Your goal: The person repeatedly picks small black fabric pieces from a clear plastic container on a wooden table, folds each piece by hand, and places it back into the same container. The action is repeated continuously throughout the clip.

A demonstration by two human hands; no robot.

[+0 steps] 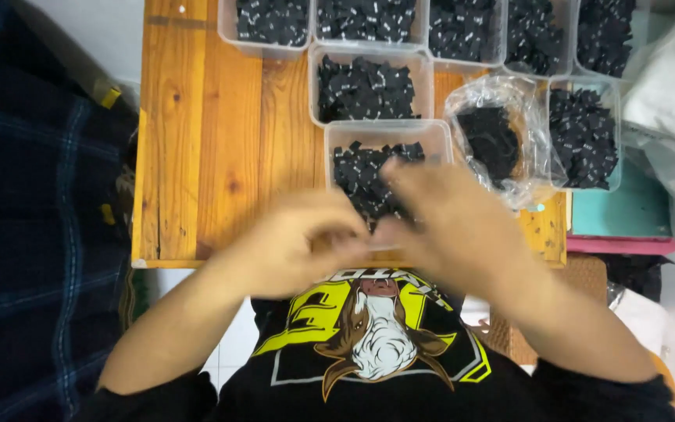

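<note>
Left hand [294, 246] | meets right hand [447, 227] over the nearest tub [337, 141] of black tags [361, 172] | grips blurred (cannot tell either) | wooden table [212, 141]

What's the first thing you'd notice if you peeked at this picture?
Two blurred hands, the left hand and right hand, meet at the near edge of a wooden table, over a clear tub of small black pieces. More clear tubs packed with the same black pieces line the far side, and a plastic bag of them sits to the right.
</note>
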